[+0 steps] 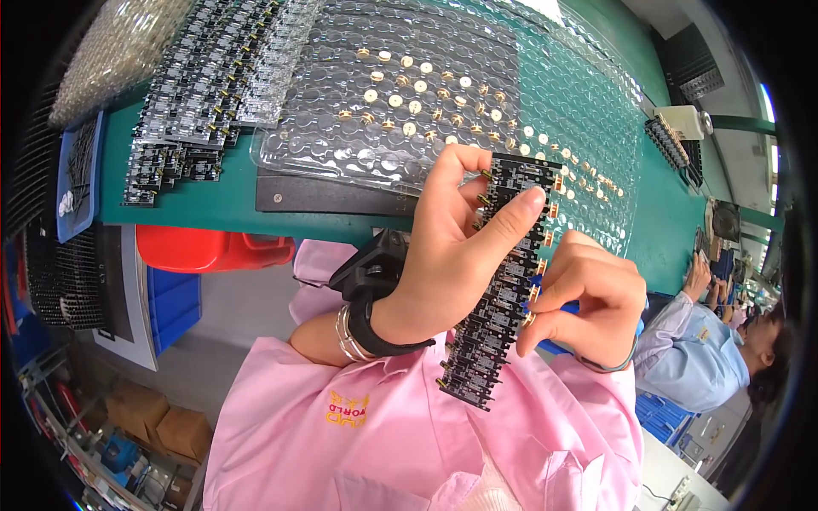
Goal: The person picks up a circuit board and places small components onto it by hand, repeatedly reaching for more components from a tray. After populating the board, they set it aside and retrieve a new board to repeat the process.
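My left hand grips a long black circuit board panel, thumb across its face and fingers behind it. The panel is tilted in front of my chest. Several small gold-and-white round parts stand along its right edge. At that edge, lower down, my right hand is closed with thumb and forefinger around one small round part; blue fingertip covers show nearby. Beyond the hands lies a clear plastic blister tray with loose white and gold round parts in its pockets.
Stacked black circuit board panels lie on the green table at far left, beside a blue bin of thin dark parts. A red stool stands below the table edge. A co-worker in blue sits at right.
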### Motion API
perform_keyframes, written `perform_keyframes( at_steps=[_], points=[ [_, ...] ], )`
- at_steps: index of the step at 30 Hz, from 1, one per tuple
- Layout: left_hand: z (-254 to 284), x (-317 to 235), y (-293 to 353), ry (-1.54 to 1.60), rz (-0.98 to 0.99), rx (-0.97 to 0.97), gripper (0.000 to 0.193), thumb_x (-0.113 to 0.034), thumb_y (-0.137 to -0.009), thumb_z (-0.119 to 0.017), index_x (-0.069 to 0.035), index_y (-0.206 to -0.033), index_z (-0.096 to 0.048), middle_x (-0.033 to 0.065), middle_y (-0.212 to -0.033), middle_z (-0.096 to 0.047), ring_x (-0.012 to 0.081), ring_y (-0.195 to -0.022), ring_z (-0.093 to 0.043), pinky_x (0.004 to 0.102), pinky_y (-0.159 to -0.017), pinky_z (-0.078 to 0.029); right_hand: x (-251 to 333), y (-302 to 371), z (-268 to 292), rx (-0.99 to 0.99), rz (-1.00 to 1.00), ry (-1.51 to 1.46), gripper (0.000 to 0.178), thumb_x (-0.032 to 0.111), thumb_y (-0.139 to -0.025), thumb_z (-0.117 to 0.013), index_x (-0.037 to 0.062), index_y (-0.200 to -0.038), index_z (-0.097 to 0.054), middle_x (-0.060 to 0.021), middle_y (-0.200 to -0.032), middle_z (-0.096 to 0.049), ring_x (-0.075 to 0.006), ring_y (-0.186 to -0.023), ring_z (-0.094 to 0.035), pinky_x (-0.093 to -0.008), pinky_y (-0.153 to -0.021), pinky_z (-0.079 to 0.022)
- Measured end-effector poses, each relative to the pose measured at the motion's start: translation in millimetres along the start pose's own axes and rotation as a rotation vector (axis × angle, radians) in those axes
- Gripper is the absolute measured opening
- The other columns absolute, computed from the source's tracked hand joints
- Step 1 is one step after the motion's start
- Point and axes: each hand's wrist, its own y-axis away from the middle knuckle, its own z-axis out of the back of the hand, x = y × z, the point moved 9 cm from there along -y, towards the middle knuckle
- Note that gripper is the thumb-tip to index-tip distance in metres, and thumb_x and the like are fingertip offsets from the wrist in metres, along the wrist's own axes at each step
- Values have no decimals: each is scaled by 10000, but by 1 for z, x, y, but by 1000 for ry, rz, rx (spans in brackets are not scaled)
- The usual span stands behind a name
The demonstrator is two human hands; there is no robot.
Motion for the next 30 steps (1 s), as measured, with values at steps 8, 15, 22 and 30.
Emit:
perform_keyframes(
  at_steps=[8, 15, 22, 30],
  points=[
    [-5, 4, 0, 10, 30, 37, 281, -81, -825, -548, -37, -988, -323, 53, -824, -527, 36, -646, -513, 158, -495, -417, -14, 1, 1, -11, -171, -177, 252, 164, -488, -804, 54, -582, -598, -4, -574, -542, -103, -520, -448, -230, -464, -319],
    [-7, 6, -1, -22, 35, 41, 282, -82, -825, -550, -35, -983, -323, 53, -826, -530, 35, -649, -515, 160, -499, -420, -4, -1, 7, -3, -106, -58, 242, 149, -499, -800, 42, -611, -615, -16, -570, -550, -102, -511, -452, -223, -457, -317],
    [0, 2, -2, 25, 22, -17, 270, -94, -827, -551, -50, -967, -324, 32, -788, -523, 28, -609, -502, 166, -471, -419, 10, 6, 5, -96, -18, 62, 214, 83, -539, -779, 11, -684, -640, -53, -615, -582, -120, -516, -482, -221, -470, -352],
    [0, 1, -2, 33, 41, -39, 268, -91, -828, -549, -53, -964, -321, 32, -783, -523, 27, -607, -499, 167, -466, -418, 19, 7, 7, -86, 87, 100, 218, 34, -552, -758, -22, -723, -634, -71, -645, -594, -143, -537, -513, -222, -475, -367]
  ],
)
